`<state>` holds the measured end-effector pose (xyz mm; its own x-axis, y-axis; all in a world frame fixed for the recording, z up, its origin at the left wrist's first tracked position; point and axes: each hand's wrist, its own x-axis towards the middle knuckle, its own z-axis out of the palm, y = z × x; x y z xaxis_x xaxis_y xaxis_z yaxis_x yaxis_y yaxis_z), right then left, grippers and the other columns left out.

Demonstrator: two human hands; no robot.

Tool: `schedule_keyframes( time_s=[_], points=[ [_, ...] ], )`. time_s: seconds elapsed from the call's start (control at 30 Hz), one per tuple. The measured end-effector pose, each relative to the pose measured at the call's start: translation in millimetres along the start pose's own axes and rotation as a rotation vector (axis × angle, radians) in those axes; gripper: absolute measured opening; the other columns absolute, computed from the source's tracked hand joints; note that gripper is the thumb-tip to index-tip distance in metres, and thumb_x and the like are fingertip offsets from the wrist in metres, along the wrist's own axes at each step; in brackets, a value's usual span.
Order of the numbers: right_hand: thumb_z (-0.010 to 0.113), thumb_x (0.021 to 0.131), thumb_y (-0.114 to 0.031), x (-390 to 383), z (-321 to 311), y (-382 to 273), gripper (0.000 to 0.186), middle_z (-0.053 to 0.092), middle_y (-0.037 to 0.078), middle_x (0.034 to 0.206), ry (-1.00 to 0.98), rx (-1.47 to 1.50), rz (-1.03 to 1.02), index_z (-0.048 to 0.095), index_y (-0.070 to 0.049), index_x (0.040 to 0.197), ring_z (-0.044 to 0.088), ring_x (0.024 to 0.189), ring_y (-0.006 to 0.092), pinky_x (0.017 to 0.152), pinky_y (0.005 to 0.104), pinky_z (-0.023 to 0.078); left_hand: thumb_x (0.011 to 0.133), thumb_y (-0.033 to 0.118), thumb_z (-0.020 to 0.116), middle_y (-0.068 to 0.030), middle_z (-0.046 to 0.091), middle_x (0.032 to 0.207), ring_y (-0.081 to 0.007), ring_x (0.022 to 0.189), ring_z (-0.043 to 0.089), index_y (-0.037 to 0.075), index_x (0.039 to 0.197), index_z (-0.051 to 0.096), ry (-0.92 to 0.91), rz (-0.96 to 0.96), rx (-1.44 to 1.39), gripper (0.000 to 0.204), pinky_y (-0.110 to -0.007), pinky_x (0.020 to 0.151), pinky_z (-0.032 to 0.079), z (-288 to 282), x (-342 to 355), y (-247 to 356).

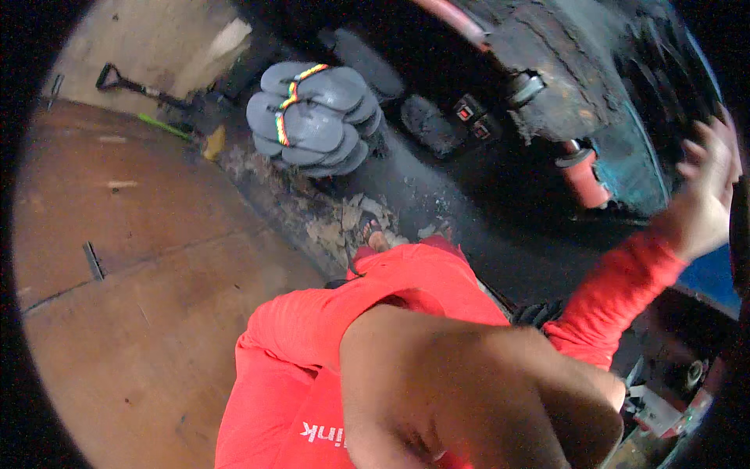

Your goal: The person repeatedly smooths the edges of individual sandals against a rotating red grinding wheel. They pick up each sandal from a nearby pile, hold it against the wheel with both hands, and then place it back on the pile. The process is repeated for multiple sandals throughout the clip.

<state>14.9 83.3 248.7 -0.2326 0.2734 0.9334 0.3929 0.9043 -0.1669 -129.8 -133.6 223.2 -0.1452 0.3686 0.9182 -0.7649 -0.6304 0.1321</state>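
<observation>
My right hand [705,184] is raised at the far right, its fingers apart and a little blurred, with the red sleeve [617,289] behind it. I see nothing held in it. It is nearest to the dark edge of a worn machine [547,70]. That machine has a red roller [582,180] and is coated in grey dust. My left hand does not show; only red cloth lies on that side. Beyond my feet is a stack of grey flip-flops [312,129], whose top ones have multicoloured striped straps.
Brown boards [148,234] cover the left side. A black-handled tool [133,86] and a green-handled one [164,127] lie at the upper left. Red switches [466,113] sit beside the machine. Scraps [332,230] litter the floor by my sandalled foot [375,234]. More equipment [656,410] stands lower right.
</observation>
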Motion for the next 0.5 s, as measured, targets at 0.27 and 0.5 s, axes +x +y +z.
schedule_keyframes(
  time_s=[0.27, 0.5],
  points=[
    [0.067, 0.091, -0.032, -240.0, 252.6, -151.2, 0.034, 0.072, 0.017, 0.1, -1.001, 0.58, 0.091, 0.07, -0.006, 0.112, 0.068, 0.094, 0.0345, 0.089, 0.0408, 0.054, 0.105, 0.036, 0.048, -0.0013, 0.043, 0.063, -0.0179, 0.064, 0.044, 0.013, 0.065, 0.046, 0.173, 0.023, 0.288, 0.046, -0.034, 0.062, 0.039, 6.3, -39.5, 73.5],
    [0.074, 0.081, -0.055, -325.1, 337.8, -211.5, 0.08, 0.047, 0.028, 0.141, -1.322, 0.221, -0.202, 0.042, -0.027, 0.149, 0.049, 0.126, 0.0455, 0.103, 0.0556, 0.043, 0.108, 0.039, 0.042, 0.0033, 0.035, 0.057, -0.0141, 0.061, 0.037, 0.018, 0.057, 0.038, 1.004, -0.185, 0.849, 0.055, -0.032, 0.061, 0.035, 16.2, -163.2, 146.0]
  ],
)
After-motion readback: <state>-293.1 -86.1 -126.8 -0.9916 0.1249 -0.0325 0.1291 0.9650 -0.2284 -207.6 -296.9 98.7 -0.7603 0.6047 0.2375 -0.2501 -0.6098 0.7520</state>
